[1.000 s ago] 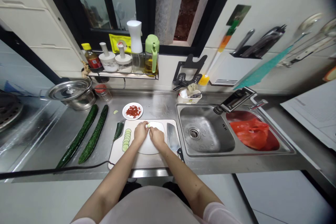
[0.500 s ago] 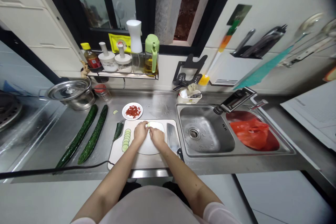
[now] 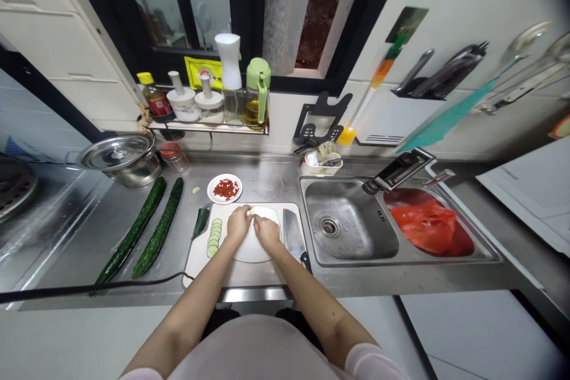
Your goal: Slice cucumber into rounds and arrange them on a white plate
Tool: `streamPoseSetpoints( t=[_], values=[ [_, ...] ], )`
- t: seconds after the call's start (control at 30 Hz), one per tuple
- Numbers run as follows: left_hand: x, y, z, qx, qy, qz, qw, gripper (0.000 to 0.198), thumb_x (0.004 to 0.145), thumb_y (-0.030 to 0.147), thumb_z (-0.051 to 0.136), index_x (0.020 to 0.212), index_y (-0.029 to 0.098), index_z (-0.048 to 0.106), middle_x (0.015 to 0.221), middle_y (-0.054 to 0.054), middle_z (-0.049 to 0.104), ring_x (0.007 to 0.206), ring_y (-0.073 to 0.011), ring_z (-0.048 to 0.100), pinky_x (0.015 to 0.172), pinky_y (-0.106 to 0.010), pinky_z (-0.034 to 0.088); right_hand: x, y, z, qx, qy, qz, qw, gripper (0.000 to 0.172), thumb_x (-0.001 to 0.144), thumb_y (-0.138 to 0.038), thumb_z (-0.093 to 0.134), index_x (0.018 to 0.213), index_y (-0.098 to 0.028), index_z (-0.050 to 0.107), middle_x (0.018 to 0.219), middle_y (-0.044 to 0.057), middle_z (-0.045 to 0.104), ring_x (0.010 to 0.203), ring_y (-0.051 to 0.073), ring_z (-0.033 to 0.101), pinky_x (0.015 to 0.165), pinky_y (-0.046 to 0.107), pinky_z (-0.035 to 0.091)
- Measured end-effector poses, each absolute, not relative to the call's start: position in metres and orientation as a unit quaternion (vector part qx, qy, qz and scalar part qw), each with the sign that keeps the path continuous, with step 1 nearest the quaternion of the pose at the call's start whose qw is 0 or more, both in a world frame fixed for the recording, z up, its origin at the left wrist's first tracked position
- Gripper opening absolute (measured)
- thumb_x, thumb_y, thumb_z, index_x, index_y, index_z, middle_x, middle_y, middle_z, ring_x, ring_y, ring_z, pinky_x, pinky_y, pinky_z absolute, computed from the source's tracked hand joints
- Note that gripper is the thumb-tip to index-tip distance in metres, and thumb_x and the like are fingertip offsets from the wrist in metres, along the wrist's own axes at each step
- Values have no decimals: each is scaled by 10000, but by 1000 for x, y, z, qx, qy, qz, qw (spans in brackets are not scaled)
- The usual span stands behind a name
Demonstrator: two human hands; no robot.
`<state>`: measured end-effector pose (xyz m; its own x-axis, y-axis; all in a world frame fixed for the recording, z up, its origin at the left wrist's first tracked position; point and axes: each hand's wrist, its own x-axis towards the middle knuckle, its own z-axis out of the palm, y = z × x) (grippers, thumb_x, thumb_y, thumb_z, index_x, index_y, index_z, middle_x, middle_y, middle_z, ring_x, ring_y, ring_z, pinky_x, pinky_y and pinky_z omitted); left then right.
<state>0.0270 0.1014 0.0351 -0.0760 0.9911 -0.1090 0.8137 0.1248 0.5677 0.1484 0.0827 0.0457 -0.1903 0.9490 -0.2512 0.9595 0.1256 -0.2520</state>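
Observation:
Over the upper part of a white plate [image 3: 253, 252], my left hand [image 3: 239, 223] and my right hand [image 3: 267, 231] meet with fingers pinched. Between their fingertips shows a small pale green cucumber slice [image 3: 252, 211], mostly covered by the fingers. The plate rests on a light cutting board [image 3: 202, 267]. Left of it, overlapping cucumber slices [image 3: 214, 238] lie in a row. On the board's right side is a kitchen knife [image 3: 293, 231] with a black handle. A dark green cucumber piece [image 3: 201, 221] lies at the board's left edge.
Behind the board sits a small white dish [image 3: 210, 191] of red bits. Two whole cucumbers [image 3: 131, 234] [image 3: 159, 231] lie to the left, near a lidded steel pot [image 3: 127, 160]. A black cable [image 3: 111, 287] crosses the counter's front. To the right is a double sink [image 3: 351, 219] with a red bag [image 3: 423, 225].

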Motion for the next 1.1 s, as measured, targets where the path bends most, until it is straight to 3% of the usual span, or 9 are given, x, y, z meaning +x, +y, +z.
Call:
streamPoseSetpoints(
  t=[0.53, 1.1],
  values=[
    [27, 102, 36, 636, 713, 171, 241, 303, 831, 219, 547, 1121, 228, 637, 964, -61, 652, 845, -190, 593, 759, -271, 413, 148, 83, 49, 644, 742, -182, 29, 349, 975, -328, 311, 1163, -228, 588, 999, 91, 695, 861, 190, 652, 732, 275, 422],
    [27, 101, 33, 637, 713, 184, 230, 311, 820, 212, 534, 1108, 235, 646, 960, -57, 658, 821, -188, 590, 738, -271, 410, 149, 67, 50, 645, 740, -192, 23, 366, 960, -325, 332, 1236, -244, 558, 1016, 87, 697, 878, 212, 654, 719, 278, 419]
  ],
)
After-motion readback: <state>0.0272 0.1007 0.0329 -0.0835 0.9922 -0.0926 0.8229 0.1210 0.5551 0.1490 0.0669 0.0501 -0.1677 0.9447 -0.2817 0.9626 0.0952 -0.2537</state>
